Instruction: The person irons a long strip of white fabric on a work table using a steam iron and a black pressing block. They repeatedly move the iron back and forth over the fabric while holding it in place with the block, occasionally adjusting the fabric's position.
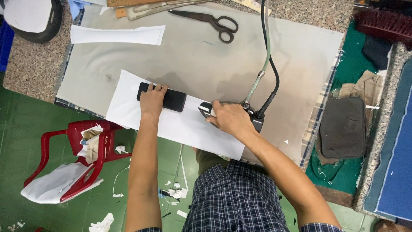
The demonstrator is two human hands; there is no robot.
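Mid-frame on the tabletop (300, 56), the left hand (152, 99) presses a black block (174, 101) onto white fabric (180, 129) — right hand (229, 118) clamped on the iron (253, 118); keep fabric flat, glide slowly.

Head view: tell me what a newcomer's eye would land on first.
At the centre, the right hand grips a dark steam iron on a white rectangular fabric piece, while the left hand presses a flat black rectangular block onto it. Black metal scissors lie at the grey padded table's far edge; a red plastic chair stands lower left.
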